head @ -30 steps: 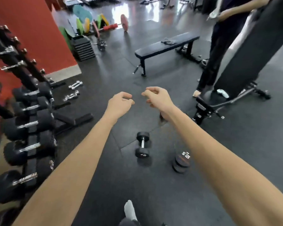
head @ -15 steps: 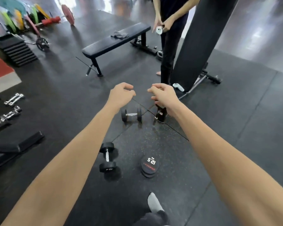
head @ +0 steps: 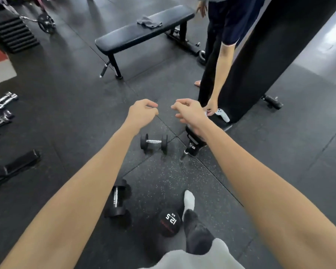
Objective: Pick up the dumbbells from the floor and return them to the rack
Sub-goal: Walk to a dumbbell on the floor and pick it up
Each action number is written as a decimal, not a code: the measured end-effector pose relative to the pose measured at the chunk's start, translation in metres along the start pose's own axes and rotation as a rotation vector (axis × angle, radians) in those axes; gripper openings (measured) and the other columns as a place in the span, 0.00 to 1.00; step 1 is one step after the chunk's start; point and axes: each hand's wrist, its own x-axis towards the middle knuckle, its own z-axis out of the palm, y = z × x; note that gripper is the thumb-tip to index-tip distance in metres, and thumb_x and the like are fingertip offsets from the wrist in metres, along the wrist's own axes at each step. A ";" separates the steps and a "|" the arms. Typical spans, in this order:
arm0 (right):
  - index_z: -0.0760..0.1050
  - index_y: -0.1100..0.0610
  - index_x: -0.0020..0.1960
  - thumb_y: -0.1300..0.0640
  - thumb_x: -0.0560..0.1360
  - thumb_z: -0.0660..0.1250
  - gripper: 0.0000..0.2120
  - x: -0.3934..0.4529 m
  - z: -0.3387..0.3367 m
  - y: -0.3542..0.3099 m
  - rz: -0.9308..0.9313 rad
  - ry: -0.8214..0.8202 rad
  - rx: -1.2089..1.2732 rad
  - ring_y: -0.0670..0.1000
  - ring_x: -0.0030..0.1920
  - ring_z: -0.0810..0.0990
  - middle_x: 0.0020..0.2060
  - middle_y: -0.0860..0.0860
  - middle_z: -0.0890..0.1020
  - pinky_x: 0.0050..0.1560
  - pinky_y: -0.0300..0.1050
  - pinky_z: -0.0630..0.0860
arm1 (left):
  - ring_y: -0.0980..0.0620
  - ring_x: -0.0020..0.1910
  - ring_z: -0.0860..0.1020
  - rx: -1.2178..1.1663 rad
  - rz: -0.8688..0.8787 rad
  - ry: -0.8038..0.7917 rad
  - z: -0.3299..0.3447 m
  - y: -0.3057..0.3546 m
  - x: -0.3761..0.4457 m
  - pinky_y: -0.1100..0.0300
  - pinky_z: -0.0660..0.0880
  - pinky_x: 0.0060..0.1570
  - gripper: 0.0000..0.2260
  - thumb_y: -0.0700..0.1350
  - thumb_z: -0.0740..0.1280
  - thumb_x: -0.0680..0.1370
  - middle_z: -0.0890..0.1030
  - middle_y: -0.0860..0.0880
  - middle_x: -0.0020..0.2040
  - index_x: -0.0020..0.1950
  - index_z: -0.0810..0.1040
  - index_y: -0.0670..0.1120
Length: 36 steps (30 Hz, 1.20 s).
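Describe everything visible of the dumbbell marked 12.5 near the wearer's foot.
The 12.5 dumbbell stands on end on the speckled rubber floor, so only its round black top face shows, with white "12.5 KG" print and a faint reddish ring. It looks rubber-coated. Its handle is hidden. The socked foot is beside it; neither hand touches it.

"12.5" with a small "KG" is printed in white on the round black end face of the upright dumbbell [head: 170, 222] near the bottom centre. Red lettering below it is too blurred to be read.
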 end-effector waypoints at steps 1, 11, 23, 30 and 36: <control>0.79 0.50 0.58 0.53 0.75 0.72 0.12 0.023 0.005 -0.004 0.002 -0.021 -0.008 0.48 0.45 0.83 0.46 0.47 0.83 0.53 0.45 0.79 | 0.49 0.56 0.82 -0.017 -0.012 0.036 0.000 0.000 0.018 0.56 0.78 0.55 0.08 0.45 0.69 0.72 0.85 0.51 0.51 0.47 0.82 0.57; 0.80 0.51 0.57 0.53 0.74 0.72 0.11 0.190 0.061 -0.014 0.183 -0.093 -0.053 0.50 0.43 0.80 0.43 0.50 0.82 0.43 0.43 0.75 | 0.51 0.53 0.78 0.084 -0.185 0.060 -0.023 -0.028 0.154 0.60 0.73 0.51 0.11 0.43 0.66 0.76 0.82 0.51 0.52 0.55 0.81 0.53; 0.80 0.44 0.59 0.52 0.72 0.71 0.16 0.302 0.140 -0.008 0.294 -0.027 -0.137 0.50 0.48 0.79 0.56 0.47 0.82 0.42 0.43 0.73 | 0.49 0.59 0.80 0.221 -0.142 -0.220 -0.036 -0.065 0.313 0.51 0.78 0.60 0.14 0.43 0.63 0.78 0.84 0.50 0.57 0.57 0.84 0.55; 0.82 0.43 0.58 0.55 0.74 0.69 0.14 0.380 0.169 0.040 0.389 -0.019 -0.166 0.49 0.42 0.77 0.47 0.44 0.84 0.42 0.43 0.74 | 0.47 0.58 0.81 0.248 -0.221 -0.275 -0.020 -0.125 0.396 0.51 0.79 0.59 0.13 0.45 0.64 0.79 0.83 0.51 0.59 0.60 0.83 0.54; 0.82 0.43 0.55 0.53 0.71 0.71 0.13 0.456 0.206 0.159 0.420 -0.075 -0.188 0.47 0.50 0.80 0.56 0.43 0.84 0.46 0.41 0.75 | 0.51 0.55 0.80 0.286 -0.212 -0.287 0.061 -0.223 0.460 0.55 0.78 0.57 0.10 0.46 0.65 0.78 0.83 0.52 0.54 0.56 0.83 0.53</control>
